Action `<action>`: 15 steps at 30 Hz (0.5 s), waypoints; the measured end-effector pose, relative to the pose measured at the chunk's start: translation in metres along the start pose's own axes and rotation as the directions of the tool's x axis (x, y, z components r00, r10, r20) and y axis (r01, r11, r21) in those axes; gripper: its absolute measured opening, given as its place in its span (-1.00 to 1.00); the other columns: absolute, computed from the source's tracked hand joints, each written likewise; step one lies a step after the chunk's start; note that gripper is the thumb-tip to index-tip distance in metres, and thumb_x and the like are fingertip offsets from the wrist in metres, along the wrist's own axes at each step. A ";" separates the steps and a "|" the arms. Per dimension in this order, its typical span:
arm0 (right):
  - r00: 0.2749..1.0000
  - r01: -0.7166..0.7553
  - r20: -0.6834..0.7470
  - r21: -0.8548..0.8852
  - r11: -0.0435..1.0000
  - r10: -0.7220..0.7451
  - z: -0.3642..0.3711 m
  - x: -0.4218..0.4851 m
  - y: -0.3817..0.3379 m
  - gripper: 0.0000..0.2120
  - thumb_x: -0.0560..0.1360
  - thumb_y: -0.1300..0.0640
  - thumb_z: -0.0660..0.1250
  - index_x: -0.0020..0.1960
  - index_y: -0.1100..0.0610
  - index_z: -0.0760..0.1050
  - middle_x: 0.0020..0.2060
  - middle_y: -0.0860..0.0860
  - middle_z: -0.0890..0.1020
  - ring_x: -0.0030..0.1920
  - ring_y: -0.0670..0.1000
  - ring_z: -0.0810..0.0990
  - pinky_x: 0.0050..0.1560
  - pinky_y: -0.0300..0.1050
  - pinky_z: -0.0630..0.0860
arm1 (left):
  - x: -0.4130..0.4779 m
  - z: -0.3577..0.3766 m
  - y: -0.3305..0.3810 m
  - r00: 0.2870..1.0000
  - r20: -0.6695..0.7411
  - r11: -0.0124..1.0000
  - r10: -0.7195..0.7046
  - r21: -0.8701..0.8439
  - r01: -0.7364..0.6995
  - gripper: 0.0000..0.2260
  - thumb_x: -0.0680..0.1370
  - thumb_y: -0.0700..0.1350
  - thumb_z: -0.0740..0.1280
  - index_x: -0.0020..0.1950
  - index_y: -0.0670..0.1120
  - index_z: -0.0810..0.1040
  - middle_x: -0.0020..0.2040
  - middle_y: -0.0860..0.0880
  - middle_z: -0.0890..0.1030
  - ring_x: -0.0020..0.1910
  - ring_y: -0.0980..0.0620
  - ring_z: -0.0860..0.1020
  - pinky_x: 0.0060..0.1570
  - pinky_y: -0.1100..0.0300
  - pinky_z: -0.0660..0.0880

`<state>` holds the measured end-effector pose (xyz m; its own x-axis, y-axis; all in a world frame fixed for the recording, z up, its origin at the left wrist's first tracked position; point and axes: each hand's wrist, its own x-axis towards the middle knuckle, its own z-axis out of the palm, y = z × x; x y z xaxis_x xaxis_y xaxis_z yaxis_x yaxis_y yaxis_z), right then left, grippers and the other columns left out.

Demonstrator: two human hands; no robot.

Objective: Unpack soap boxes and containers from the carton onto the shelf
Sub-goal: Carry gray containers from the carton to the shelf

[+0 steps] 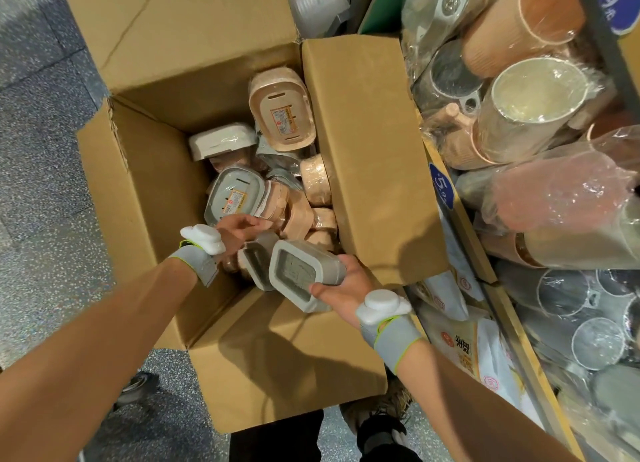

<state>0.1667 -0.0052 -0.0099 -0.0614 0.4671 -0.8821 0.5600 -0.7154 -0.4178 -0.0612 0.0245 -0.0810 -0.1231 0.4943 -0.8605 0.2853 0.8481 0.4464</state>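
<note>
An open cardboard carton (145,184) stands on the floor, holding several wrapped soap boxes in pink, grey and white. A pink soap box (282,115) lies highest at the back; a white one (221,141) and a grey one (235,194) lie below it. My right hand (341,286) grips a stack of grey soap boxes (304,271) above the carton's near right corner. My left hand (242,231) reaches into the carton, its fingers down among the boxes beside another grey soap box (258,262); what it holds is hidden.
The shelf (467,233) runs along the right, packed with wrapped paper cups (533,111) and lidded containers (595,337). A blue price tag (441,186) sits on its edge. Carton flaps stand open on all sides. Speckled floor lies to the left; my shoes show below.
</note>
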 end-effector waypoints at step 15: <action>0.992 0.009 -0.122 -0.019 1.000 -0.011 0.014 -0.004 0.004 -0.31 0.36 0.02 0.46 0.36 0.14 0.21 0.19 0.05 0.46 0.22 0.09 0.45 0.24 -0.03 0.43 | 0.031 0.027 -0.036 0.996 -0.011 0.684 -0.090 0.726 0.070 -0.48 0.56 -0.22 0.19 0.50 -0.05 0.16 0.42 -0.15 0.35 0.36 -0.18 0.37 0.29 0.12 0.30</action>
<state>0.1579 -0.0174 -0.0115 0.0337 0.5349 -0.8443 0.5750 -0.7013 -0.4213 -0.0498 0.0043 -0.1300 -0.1585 0.4176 -0.8947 0.8765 0.4767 0.0672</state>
